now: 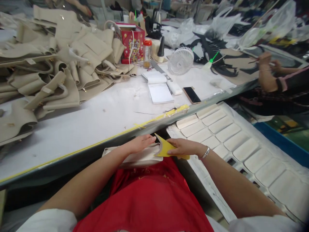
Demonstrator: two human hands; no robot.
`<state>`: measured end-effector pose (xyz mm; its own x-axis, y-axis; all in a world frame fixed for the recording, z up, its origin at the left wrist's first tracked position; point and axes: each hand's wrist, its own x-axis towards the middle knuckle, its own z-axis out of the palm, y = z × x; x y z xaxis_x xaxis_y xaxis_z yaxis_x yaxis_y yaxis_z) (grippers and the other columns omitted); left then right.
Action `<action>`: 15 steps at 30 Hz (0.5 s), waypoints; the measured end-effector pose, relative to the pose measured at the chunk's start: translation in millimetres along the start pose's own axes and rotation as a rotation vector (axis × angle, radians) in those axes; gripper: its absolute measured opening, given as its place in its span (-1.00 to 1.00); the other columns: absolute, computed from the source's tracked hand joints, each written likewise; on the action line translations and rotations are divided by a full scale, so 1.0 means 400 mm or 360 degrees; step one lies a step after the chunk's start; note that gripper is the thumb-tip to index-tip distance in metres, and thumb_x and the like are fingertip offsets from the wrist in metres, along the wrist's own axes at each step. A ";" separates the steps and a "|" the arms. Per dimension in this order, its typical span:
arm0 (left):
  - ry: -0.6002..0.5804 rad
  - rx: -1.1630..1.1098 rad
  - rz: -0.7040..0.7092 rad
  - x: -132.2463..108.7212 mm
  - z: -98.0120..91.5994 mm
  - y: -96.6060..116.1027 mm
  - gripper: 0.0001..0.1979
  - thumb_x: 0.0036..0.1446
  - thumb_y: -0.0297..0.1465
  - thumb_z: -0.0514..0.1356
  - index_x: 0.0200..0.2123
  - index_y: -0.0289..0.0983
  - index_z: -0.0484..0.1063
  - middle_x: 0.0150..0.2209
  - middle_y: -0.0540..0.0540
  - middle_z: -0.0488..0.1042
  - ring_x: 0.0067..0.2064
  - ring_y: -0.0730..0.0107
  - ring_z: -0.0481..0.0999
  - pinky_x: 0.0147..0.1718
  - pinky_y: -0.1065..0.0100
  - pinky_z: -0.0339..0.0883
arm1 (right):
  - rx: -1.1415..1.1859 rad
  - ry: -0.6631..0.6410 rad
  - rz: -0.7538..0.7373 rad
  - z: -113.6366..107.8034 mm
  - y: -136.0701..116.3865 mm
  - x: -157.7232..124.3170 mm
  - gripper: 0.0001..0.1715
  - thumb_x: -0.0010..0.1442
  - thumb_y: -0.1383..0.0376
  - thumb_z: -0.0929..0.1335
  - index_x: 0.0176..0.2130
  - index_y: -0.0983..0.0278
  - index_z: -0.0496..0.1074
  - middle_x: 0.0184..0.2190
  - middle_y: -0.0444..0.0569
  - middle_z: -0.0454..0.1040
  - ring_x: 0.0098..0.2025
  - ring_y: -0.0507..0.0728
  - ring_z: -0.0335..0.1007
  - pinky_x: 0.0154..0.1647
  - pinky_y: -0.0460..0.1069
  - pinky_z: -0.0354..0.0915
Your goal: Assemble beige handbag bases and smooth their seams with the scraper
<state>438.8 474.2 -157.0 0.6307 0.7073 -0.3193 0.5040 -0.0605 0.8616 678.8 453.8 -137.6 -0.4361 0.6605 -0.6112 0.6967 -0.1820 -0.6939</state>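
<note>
Across the upper half of the view, a long white surface with a yellow-taped front edge runs from 8 o'clock up toward 2 o'clock. At 10 o'clock on it lies a big heap of beige bag parts, folded and stacked on one another. At 4 o'clock, below the surface edge, a white board carries rows of rounded beige pads lying side by side. At 6 o'clock a red apron covers the person's lap.

At the apron's top edge, just under the front of the surface, rests a beige piece. The left hand lies on top of it with the fingers stretched out flat, pointing toward 3 o'clock and pressing it down. The right hand, a silver bracelet on its wrist, comes in from 4 o'clock and is closed around a yellow card, thumb on top. The card's pointed corner stands up between the two hands and touches the right end of the beige piece.

At 1 o'clock on the surface stand a small white fan, an open white notepad and, just to its right, a dark phone. Behind them, at 12 o'clock, are a red box and a jar with an orange lid. At 2 o'clock a co-worker's hand is at work over dark pieces.
</note>
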 end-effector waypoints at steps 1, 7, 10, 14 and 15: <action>0.0054 -0.0021 -0.0026 0.014 0.003 -0.003 -0.46 0.17 -0.01 -0.12 -0.16 -0.31 0.39 -0.14 -0.14 0.47 -0.08 0.24 0.40 -0.03 0.30 0.19 | -0.0232 0.0073 -0.0054 0.003 -0.012 0.011 -0.56 0.05 0.05 0.37 -0.14 0.27 0.40 -0.42 -0.04 0.47 -0.50 0.03 0.35 -0.52 -0.13 0.19; 0.0086 -0.0662 -0.0271 0.072 0.029 -0.023 -0.37 0.11 0.09 -0.13 -0.17 -0.33 0.38 -0.33 -0.13 0.55 -0.20 0.19 0.49 -0.13 0.24 0.28 | -0.1315 0.0511 0.0065 0.073 -0.033 0.060 -0.44 0.33 0.07 -0.02 -0.15 0.32 0.35 -0.38 0.12 0.43 -0.31 0.19 0.41 -0.38 -0.02 0.19; 0.0007 -0.0927 -0.0379 0.086 0.029 -0.034 -0.35 0.08 0.10 -0.07 -0.07 -0.34 0.33 -0.35 -0.14 0.55 -0.22 0.19 0.50 -0.17 0.22 0.30 | -0.1518 0.0482 0.0023 0.097 -0.018 0.069 -0.45 0.33 0.10 -0.06 -0.07 0.29 0.29 -0.31 0.14 0.41 -0.30 0.20 0.41 -0.38 -0.01 0.19; -0.0090 -0.0777 -0.0306 0.099 0.027 -0.048 -0.43 0.07 0.03 0.01 -0.12 -0.33 0.39 -0.31 -0.13 0.55 -0.17 0.20 0.46 -0.12 0.23 0.25 | -0.1570 0.0439 -0.0004 0.091 -0.008 0.072 -0.42 0.33 0.11 -0.09 -0.09 0.32 0.29 -0.30 0.16 0.42 -0.28 0.22 0.41 -0.38 0.01 0.19; -0.0122 -0.0774 -0.0281 0.102 0.027 -0.051 -0.45 0.06 0.02 0.02 -0.16 -0.33 0.42 -0.29 -0.13 0.54 -0.17 0.21 0.46 -0.12 0.23 0.24 | -0.1571 0.0427 -0.0018 0.087 -0.009 0.072 -0.42 0.33 0.11 -0.09 -0.09 0.32 0.29 -0.31 0.17 0.42 -0.28 0.22 0.41 -0.37 0.01 0.19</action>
<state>460.4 496.6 -191.8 0.6112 0.6226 -0.4886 0.2859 0.4020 0.8699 643.9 448.0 -165.9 -0.3882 0.8218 -0.4171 0.9045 0.4264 -0.0018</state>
